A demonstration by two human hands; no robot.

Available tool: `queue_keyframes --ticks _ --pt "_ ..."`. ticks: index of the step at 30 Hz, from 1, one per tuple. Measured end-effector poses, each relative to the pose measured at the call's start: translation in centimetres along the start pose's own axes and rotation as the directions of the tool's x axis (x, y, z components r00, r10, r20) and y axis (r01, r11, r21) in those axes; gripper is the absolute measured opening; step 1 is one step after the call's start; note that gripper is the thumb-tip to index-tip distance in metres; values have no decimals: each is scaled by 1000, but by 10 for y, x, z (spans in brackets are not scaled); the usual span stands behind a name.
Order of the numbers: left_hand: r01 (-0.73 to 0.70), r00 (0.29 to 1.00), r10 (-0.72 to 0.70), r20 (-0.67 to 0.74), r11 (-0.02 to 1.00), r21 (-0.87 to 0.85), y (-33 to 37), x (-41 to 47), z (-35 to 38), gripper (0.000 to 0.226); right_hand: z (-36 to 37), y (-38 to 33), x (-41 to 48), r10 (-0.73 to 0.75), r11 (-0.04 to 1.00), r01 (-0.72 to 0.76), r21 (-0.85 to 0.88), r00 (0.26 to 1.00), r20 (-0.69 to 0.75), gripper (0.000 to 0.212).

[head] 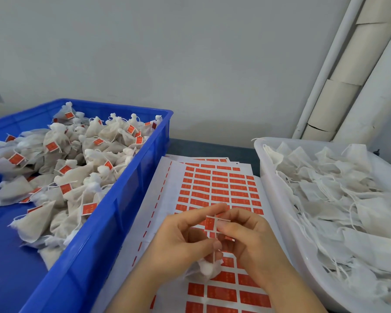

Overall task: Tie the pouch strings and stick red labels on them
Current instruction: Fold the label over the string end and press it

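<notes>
Holding labelled pouches [54, 141]: blue crate [99, 233].

Plain pale wall [167, 53]; white pipes [339, 64] slant at right.

Both hands [181, 242] [248, 238] on red label [210, 223] and pouch string [213, 256] above label sheets [219, 186]

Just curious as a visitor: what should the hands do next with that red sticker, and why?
Probably press the red label closed around the string: left hand and right hand pinch it above the tied pouch, whose string rises toward it.
</notes>
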State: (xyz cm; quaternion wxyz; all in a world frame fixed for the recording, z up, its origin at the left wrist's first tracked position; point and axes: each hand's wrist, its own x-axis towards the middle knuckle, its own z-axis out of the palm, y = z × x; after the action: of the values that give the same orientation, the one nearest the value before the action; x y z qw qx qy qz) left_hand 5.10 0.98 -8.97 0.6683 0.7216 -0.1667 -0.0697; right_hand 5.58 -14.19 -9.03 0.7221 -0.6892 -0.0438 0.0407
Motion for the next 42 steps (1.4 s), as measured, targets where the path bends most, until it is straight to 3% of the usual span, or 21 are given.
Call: queue_keyframes --ticks 23,30,37,42 --pt "7 1000 -7 18 1000 18 -5 0 -3 63 2 -1 -1 71 997 -72 -28 997 -31 22" --pt "16 999 -16 49 1000 -6 -3 0 -6 64 6 4 0 34 992 -44 -114 995 -94 17" --pt "-2 991 -5 -133 999 -51 -2 2 -6 57 6 1 -1 -21 994 14 -104 997 -75 17" --pt "26 977 -33 -209 999 -34 -6 2 -3 53 6 0 -2 -107 977 87 -196 990 -93 18"
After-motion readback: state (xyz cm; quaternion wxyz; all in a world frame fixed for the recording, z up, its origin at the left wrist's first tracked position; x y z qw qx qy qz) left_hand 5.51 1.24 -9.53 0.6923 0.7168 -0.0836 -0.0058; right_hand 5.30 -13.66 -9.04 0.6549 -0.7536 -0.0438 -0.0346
